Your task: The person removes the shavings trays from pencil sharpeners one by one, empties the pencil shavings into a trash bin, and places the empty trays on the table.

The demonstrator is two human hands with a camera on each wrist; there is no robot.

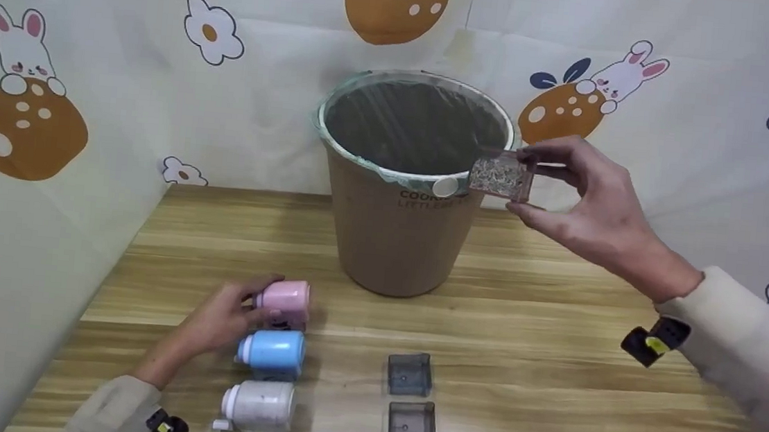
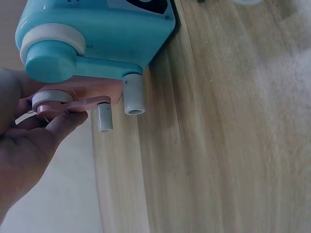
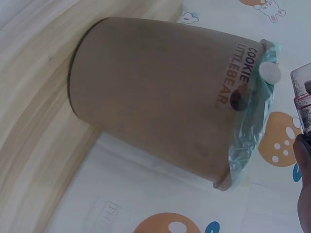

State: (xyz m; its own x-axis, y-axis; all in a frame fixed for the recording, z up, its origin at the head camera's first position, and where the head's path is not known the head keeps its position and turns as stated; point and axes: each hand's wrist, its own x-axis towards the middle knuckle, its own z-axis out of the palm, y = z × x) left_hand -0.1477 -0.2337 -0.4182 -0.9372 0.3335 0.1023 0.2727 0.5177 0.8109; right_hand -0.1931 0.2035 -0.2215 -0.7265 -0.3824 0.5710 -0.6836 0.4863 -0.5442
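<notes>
My right hand [image 1: 597,207] pinches a small clear shavings drawer [image 1: 499,176] between thumb and fingers, at the front right rim of a brown trash bin [image 1: 400,238]. Pencil shavings show inside the drawer. At the right wrist view's edge, only part of that drawer appears. My left hand [image 1: 226,317] grips the crank end of a pink pencil sharpener [image 1: 287,298], its fingers around the crank hub in the left wrist view. Nearer to me lie a blue sharpener [image 1: 277,353] and a white sharpener [image 1: 263,406], in a column with the pink one.
Two dark see-through drawers [image 1: 409,375] sit to the right of the sharpeners on the wooden table [image 1: 552,370]. A green plastic liner [image 3: 252,131] covers the bin's rim. Behind the bin hangs a patterned cloth [image 1: 268,115], which also covers the left side.
</notes>
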